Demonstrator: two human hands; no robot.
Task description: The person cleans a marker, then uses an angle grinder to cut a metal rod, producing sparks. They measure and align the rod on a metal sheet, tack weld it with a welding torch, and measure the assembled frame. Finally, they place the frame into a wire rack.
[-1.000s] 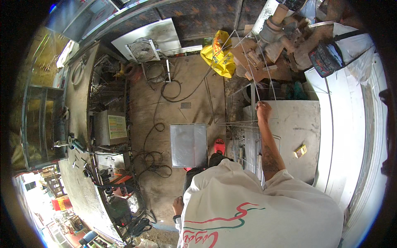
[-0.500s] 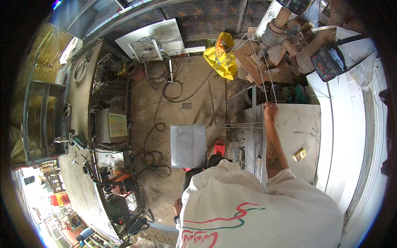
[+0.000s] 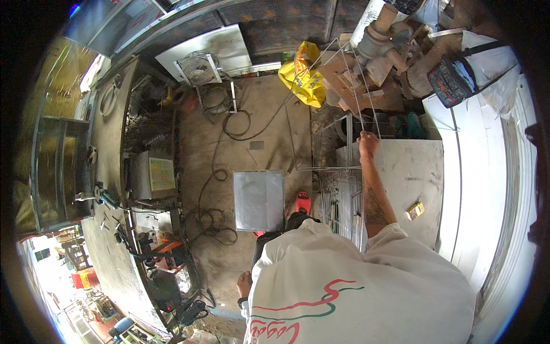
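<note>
Right hand [image 3: 367, 143] is closed around the thin rods of a bent wire frame [image 3: 344, 86], gripping at the near edge of a pale, stained table top [image 3: 409, 172]; the frame rises from the grip toward the yellow bag [image 3: 303, 71]. Left hand [image 3: 244, 284] hangs low beside the body, away from the work; whether it holds anything cannot be told. Open concrete floor lies to the left of the table, crossed by black cables [image 3: 229, 123], with a flat grey metal sheet [image 3: 259, 199] lying on it. Compared with a second ago, the hand sits slightly lower and the frame leans further over. Wire mesh racks [image 3: 338, 195] stand against the table's left edge.
</note>
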